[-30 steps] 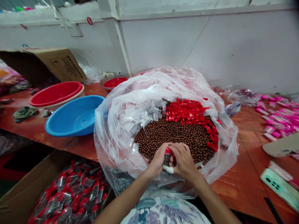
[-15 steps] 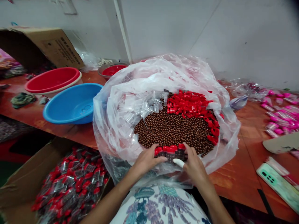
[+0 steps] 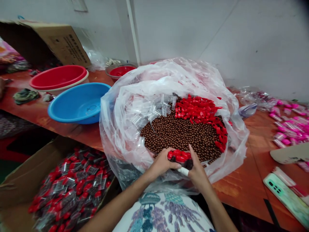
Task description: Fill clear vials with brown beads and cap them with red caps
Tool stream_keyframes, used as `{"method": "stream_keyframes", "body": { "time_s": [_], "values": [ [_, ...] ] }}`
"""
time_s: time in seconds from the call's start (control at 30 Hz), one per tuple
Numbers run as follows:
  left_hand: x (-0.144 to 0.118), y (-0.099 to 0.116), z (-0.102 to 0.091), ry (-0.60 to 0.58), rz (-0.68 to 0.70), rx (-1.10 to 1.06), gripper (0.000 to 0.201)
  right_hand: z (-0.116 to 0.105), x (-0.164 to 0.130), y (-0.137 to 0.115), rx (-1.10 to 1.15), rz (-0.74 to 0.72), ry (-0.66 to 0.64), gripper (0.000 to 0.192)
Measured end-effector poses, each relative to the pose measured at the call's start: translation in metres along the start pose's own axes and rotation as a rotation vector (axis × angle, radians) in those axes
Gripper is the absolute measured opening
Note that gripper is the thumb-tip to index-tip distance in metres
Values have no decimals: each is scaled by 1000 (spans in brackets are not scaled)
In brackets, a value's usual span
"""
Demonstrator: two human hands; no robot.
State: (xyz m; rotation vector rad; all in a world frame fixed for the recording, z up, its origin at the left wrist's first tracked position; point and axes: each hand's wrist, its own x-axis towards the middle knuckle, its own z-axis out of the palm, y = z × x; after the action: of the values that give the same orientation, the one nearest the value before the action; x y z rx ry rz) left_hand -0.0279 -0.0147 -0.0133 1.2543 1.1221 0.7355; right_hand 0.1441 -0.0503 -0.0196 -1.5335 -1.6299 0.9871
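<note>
A row of red-capped tubes [image 3: 180, 158] is pinched btwn the left hand [image 3: 161, 163] & right hand [image 3: 198, 170], both closed on it, prob so the caps are kept lined up. It's held just over the brown beads [image 3: 180, 135] at the near rim of the plastic bag [image 3: 125, 129]. Loose red caps [image 3: 196, 109] & clear tubes [image 3: 149, 112] are piled at the back; a box of filled tubes [image 3: 70, 187] is down left, blue basin [image 3: 78, 103] beside.

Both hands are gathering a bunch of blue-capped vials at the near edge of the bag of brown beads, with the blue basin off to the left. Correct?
Not quite: the caps are red, not blue. The head view shows the left hand and right hand holding a bunch of red-capped vials at the near edge of the bag of brown beads, the blue basin to the left.
</note>
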Motion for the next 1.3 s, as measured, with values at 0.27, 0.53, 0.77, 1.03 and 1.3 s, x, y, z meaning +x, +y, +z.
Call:
{"method": "stream_keyframes", "body": {
  "time_s": [0.27, 0.53, 0.77, 1.03, 1.3],
  "values": [
    [2, -2, -2, -87, -53, -169, 81, 13, 1, -5, 240, 97, -70, 100],
    [-22, 35, -6, -87, 197, -424, 80, -13, -2, -46, 74, 83, -80, 97],
    [-80, 12, -86, 342, 285, -624, 85, 67, 39, -111, -25, -282, -471, 86],
    [-185, -104, -188, 951, 100, -830, 66, 256, 32, -163, -46, -486, -1007, 99],
    [-139, -151, -222, 1121, -317, -461, 65, 218, 28, -152, 67, -544, -1124, 62]
  ]
}}
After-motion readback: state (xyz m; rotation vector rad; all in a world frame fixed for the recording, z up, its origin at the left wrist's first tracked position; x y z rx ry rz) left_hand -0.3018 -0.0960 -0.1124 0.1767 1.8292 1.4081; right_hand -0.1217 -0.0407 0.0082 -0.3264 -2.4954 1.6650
